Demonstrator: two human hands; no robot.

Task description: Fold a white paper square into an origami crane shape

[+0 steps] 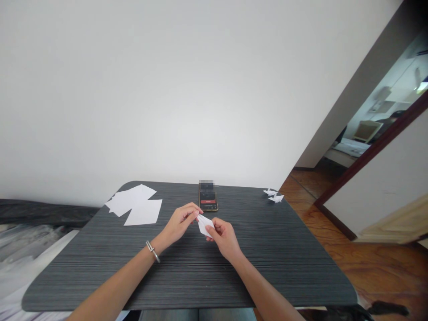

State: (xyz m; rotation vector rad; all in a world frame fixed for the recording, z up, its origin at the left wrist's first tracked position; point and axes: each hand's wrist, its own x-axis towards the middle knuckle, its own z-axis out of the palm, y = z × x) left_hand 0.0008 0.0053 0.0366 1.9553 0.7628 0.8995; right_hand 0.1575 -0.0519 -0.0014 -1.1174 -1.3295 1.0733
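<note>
A small folded piece of white paper (204, 224) is held between both hands, above the middle of the dark table (187, 276). My left hand (182, 220) pinches its upper left tip between thumb and fingers. My right hand (223, 236) grips its lower right side, with the thumb on top and the fingers partly hidden beneath. Just beyond the hands lies a phone (208, 207) with its screen lit.
Several white paper sheets (144, 213) lie overlapping at the table's left back. Two folded paper cranes (276, 199) stand near the right back corner. A white wall (200, 111) rises behind the table, and a wooden floor (321, 218) shows on the right.
</note>
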